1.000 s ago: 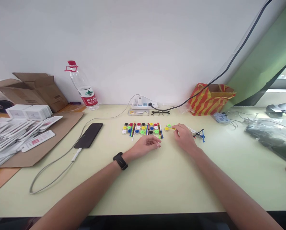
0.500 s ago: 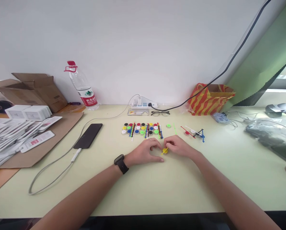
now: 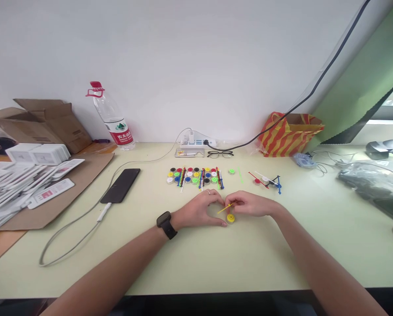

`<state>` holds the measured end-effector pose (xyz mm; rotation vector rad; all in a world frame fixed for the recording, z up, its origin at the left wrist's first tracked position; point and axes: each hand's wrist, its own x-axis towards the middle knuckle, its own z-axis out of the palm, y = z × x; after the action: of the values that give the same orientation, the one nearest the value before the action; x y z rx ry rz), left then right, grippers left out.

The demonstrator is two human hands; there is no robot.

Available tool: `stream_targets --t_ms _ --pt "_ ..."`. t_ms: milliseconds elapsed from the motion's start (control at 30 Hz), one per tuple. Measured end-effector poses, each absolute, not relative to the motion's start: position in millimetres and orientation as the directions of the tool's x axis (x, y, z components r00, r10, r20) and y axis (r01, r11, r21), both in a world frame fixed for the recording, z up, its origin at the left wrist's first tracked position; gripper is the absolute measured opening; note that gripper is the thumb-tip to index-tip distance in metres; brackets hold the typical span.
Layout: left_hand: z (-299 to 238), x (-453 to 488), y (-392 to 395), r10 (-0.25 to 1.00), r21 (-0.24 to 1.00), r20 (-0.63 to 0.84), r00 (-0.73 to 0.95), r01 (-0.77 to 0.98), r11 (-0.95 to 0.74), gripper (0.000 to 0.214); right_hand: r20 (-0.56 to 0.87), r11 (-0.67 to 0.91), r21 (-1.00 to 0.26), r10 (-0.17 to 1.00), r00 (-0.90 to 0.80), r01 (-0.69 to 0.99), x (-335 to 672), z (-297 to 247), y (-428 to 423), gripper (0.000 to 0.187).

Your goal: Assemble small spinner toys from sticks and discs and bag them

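My two hands meet at the middle of the pale table. My left hand (image 3: pixel 203 210), with a black watch on its wrist, curls its fingers beside a small yellow round cap (image 3: pixel 230 217) that lies on the table. My right hand (image 3: pixel 249 204) pinches a thin yellow stick (image 3: pixel 224 208) that slants down to the left above the cap. Beyond the hands lies a row of several coloured caps and sticks (image 3: pixel 195 176). A green cap (image 3: pixel 232 171) with a green stick (image 3: pixel 240 175) lies to its right. Further right is a small pile of red, white and blue sticks (image 3: pixel 268 181).
A black phone (image 3: pixel 121 185) on a white cable lies at the left. Stacks of white cards (image 3: pixel 25 175), cardboard and a water bottle (image 3: pixel 110 117) fill the far left. A power strip (image 3: pixel 198 143), glasses (image 3: pixel 220 154), a striped bag (image 3: pixel 290 134) and grey plastic bags (image 3: pixel 369 180) stand behind and right.
My right hand drew back from the far row with the yellow cap and stick to meet my left hand. The cap now lies on the table, the stick held above it.
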<state>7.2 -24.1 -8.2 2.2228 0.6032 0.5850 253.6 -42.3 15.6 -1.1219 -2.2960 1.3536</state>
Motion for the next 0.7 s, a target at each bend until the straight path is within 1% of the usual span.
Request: stream_targets --t_ms 33,67,167,267,333,400,467,533,633,700 --pt "-8 7 -24 0.579 0.758 0.218 0.785 0.237 -0.607 0.046 -0.169 0.285 -0.817 0.712 -0.682 0.501 255 17 -43 0.009" --pt "-9 7 -24 0.58 0.761 0.216 0.786 0.237 -0.605 0.047 -0.172 0.302 -0.805 0.705 -0.687 0.511 256 17 -44 0.011" --pt "-9 7 -24 0.582 0.765 0.208 0.786 0.241 -0.598 0.046 -0.182 0.308 -0.782 0.719 -0.671 0.542 257 14 -45 0.023" --pt "-9 7 -23 0.579 0.769 0.208 0.788 0.234 -0.594 0.037 -0.185 0.261 -0.806 0.741 -0.646 0.531 251 9 -44 0.029" --pt "-9 7 -22 0.574 0.774 0.216 0.79 0.22 -0.594 0.028 -0.157 0.253 -0.827 0.754 -0.638 0.502 247 6 -44 0.028" --pt "-8 7 -21 0.587 0.783 0.217 0.78 0.219 -0.582 0.026 -0.135 0.239 -0.847 0.768 -0.626 0.475 244 6 -44 0.026" --pt "-8 7 -20 0.626 0.817 0.188 0.757 0.233 -0.527 0.029 -0.117 0.202 -0.876 0.792 -0.6 0.438 243 7 -45 0.024" --pt "-9 7 -18 0.665 0.876 0.144 0.733 0.219 -0.43 0.032 -0.082 0.178 -0.901 0.825 -0.56 0.395 243 10 -46 0.021" --pt "-11 7 -15 0.702 0.954 0.108 0.704 0.125 -0.272 0.034 -0.02 0.201 -0.913 0.848 -0.529 0.355 241 12 -48 0.022" --pt "-13 7 -13 0.72 0.979 0.089 0.688 0.073 -0.19 0.036 0.006 0.225 -0.906 0.853 -0.522 0.357 238 13 -50 0.022"
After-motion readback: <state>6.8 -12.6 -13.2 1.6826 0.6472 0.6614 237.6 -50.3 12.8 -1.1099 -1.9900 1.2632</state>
